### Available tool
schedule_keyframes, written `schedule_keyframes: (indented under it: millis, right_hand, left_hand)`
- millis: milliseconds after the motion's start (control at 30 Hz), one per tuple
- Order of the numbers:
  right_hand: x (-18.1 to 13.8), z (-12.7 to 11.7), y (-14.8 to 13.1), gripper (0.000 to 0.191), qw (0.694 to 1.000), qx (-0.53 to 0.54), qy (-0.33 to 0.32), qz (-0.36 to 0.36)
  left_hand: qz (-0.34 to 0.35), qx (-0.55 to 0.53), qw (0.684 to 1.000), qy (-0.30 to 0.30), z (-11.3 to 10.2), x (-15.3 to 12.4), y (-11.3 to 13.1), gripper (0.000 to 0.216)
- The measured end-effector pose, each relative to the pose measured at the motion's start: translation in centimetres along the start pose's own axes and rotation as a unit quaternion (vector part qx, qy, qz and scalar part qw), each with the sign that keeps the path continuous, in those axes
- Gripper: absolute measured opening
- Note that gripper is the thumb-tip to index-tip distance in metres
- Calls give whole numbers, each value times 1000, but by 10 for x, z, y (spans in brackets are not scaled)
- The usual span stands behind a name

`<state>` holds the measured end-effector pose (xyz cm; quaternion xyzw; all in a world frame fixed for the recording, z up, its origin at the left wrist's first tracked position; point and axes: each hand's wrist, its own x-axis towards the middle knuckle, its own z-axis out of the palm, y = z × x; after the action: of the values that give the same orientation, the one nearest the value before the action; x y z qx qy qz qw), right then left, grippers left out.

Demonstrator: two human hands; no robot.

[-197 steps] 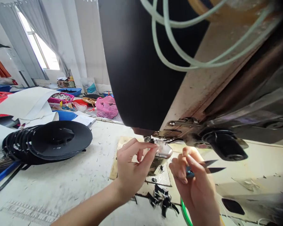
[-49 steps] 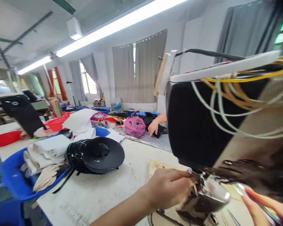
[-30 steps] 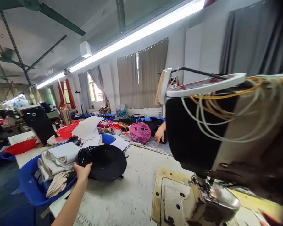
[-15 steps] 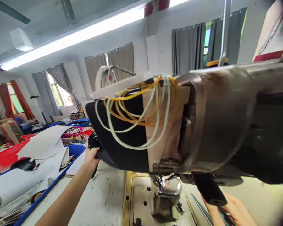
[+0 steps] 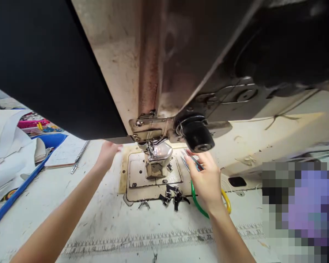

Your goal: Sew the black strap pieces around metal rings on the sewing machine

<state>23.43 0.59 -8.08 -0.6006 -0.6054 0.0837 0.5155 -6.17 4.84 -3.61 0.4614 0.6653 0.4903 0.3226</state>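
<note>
My right hand (image 5: 207, 179) is closed round a pair of thread snips (image 5: 190, 160), whose thin blades point up-left toward the presser foot (image 5: 157, 157) of the sewing machine (image 5: 164, 65). My left hand (image 5: 108, 155) is stretched out to the left of the presser foot, just under the machine's black head. It is smeared by motion and its fingers are unclear. Small black scraps (image 5: 172, 195) lie on the metal plate (image 5: 138, 175) in front of the foot.
A green and yellow ring (image 5: 227, 201) lies on the white table (image 5: 98, 219) under my right wrist. A printed ruler (image 5: 142, 241) runs along the table front. A spiral notebook (image 5: 67, 155) and a blue bin (image 5: 22, 182) of white fabric sit at left.
The view has dropped from the room to under the machine head. My left hand came back from the black stack at left toward the presser foot. My right hand still grips the snips.
</note>
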Motion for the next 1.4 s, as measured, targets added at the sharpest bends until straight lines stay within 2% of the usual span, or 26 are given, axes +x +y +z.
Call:
schedule_keyframes:
  millis: [67,167,233,267,367,467,500,533,600,633,700,800,900,1000,1100,1167,1267,1333,1400]
  right_hand:
    - [-5,-8,3,24,999,-18,-52,-2]
    - [-21,-21,12,22,991,-62,-120,-10]
    - [-33,-27,19,24,987,-89,-136,-15]
    - [-39,-29,21,24,986,-97,-135,-18]
    - [-55,-31,18,26,988,-103,-110,-30]
    - [-70,-32,-2,28,990,-59,-117,-52]
    - [-75,-32,-11,28,986,-20,-153,-61]
    - [-80,-32,-21,30,970,66,-226,-60]
    - [-86,-32,-38,33,922,199,-329,-40]
    - [-88,-31,-45,34,901,244,-357,-23]
    - [-89,-31,-53,31,885,278,-374,0]
    - [-88,-30,-56,29,886,276,-372,-8]
    - [-90,-30,-54,31,886,273,-374,-19]
    - [-93,-30,-54,22,893,267,-362,5]
    - [-94,-29,-55,13,911,261,-316,39]
    - [-95,-28,-56,10,929,260,-261,40]
    - [-99,-27,-54,13,965,216,-145,-27]
    - [-103,-26,-51,21,975,169,-89,-115]
    - [-108,-23,-48,33,968,137,-64,-201]
  left_hand:
    - [6,35,996,-77,-3,-41,-7,18]
    - [14,89,981,-174,-4,-113,-31,14]
    - [79,158,969,-171,2,-150,-52,26]
    - [95,180,969,-137,6,-162,-61,27]
    - [95,195,971,-96,19,-173,-72,12]
    - [95,164,973,-129,24,-169,-66,16]
    - [94,149,974,-146,24,-170,-62,19]
    - [94,133,973,-163,23,-171,-58,19]
    - [87,87,973,-196,22,-177,-50,17]
    - [82,57,974,-205,22,-181,-47,15]
    - [66,-3,976,-209,22,-188,-42,14]
    - [55,-45,976,-205,22,-192,-38,13]
    - [78,-45,974,-207,24,-192,-36,15]
    - [92,-44,975,-196,26,-191,-36,15]
    - [95,-52,977,-186,29,-192,-37,14]
    - [78,-67,982,-160,31,-194,-37,12]
    - [5,-100,991,-88,37,-200,-35,16]
    - [-60,-144,984,-85,43,-204,-32,25]
    - [-124,-218,963,-103,50,-207,-29,33]
